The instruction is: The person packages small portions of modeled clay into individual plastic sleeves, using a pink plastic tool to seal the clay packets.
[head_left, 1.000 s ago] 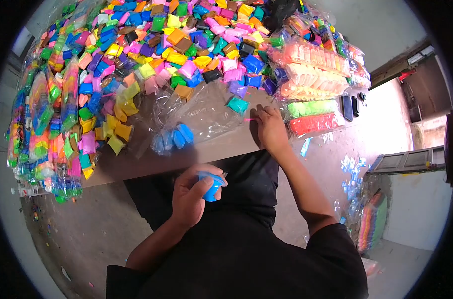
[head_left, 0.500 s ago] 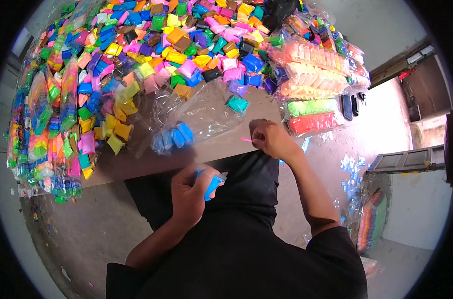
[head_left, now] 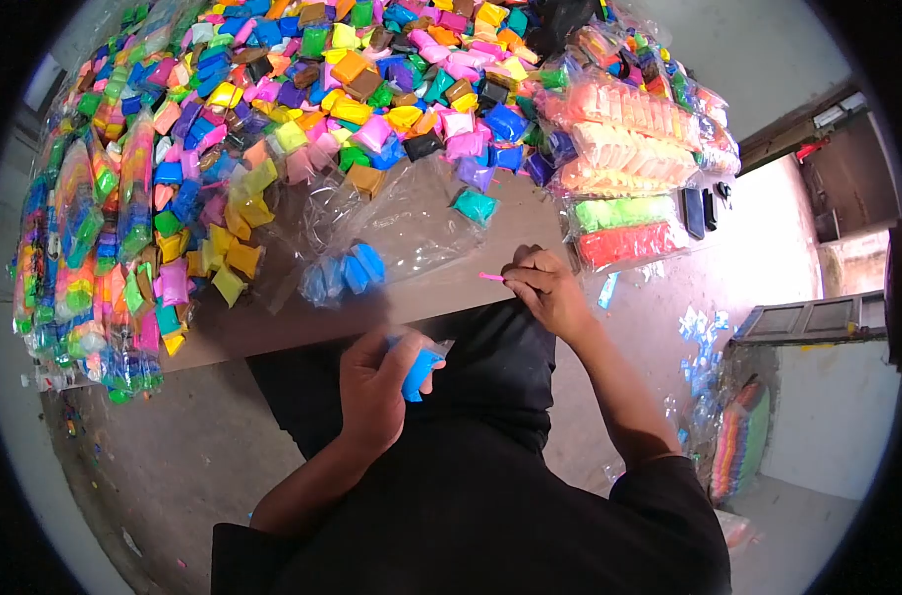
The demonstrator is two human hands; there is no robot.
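Two hands are gripping: fingers of the left hand (head_left: 376,392) are clenching a blue packet (head_left: 421,372), steadying it; at two o'clock, the right hand (head_left: 548,290) is pinching seemingly a pink strip (head_left: 490,277).

Right hand (head_left: 545,288) has left the table (head_left: 262,332), apparently pinching a pink strip (head_left: 490,277)
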